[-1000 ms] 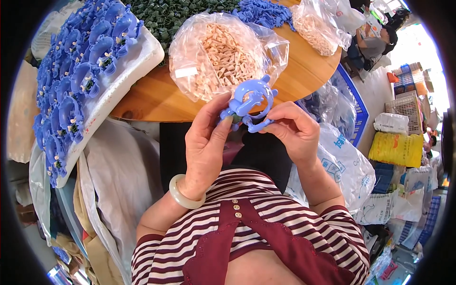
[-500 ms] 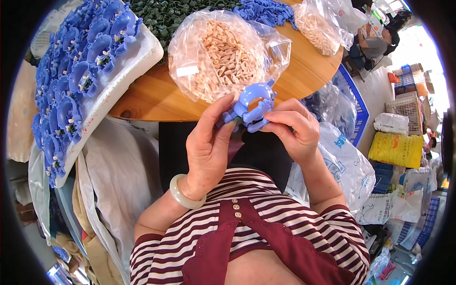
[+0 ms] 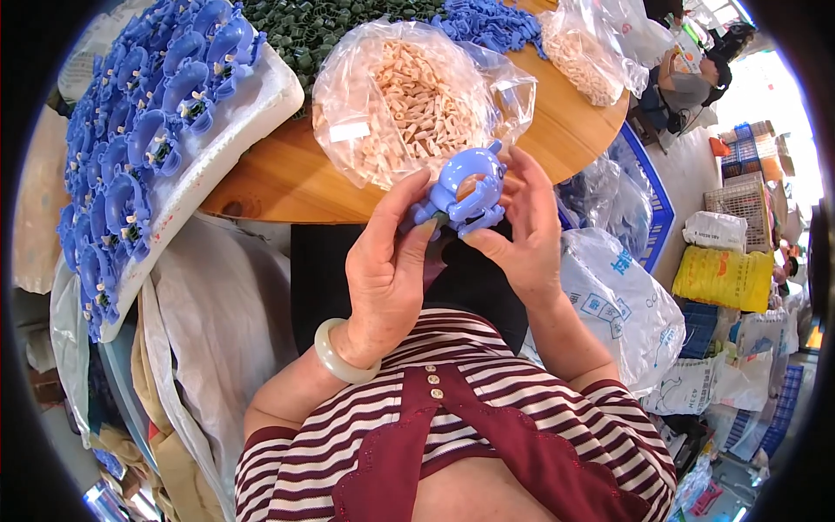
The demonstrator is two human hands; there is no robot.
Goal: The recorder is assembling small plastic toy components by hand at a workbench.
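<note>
Between my hands, above my lap and by the table's near edge, is a glossy blue plastic toy part [image 3: 474, 165] with a rounded body, a round opening and small limbs. My left hand [image 3: 383, 270] pinches its left side between thumb and fingers; a bit of dark green shows near that thumb. My right hand [image 3: 532, 248] cups the right side, thumb against the bottom and fingers raised behind it, partly hidden. Just beyond lies an open clear bag [image 3: 339, 96] full of small peach-coloured tubular pieces [image 3: 422, 96].
On the round wooden table [image 3: 278, 178] are dark green parts [image 3: 330, 30], blue parts [image 3: 491, 24] and another bag of peach pieces [image 3: 578, 65]. A white foam board [image 3: 261, 109] bearing rows of blue assemblies [image 3: 130, 139] stands left. Right are a blue crate [image 3: 665, 209] and plastic bags [image 3: 622, 304].
My right hand has shifted from a fingertip pinch at the toy part's lower right to a wider hold around its right side, fingers higher. The toy part has turned slightly; my left hand keeps its grip.
</note>
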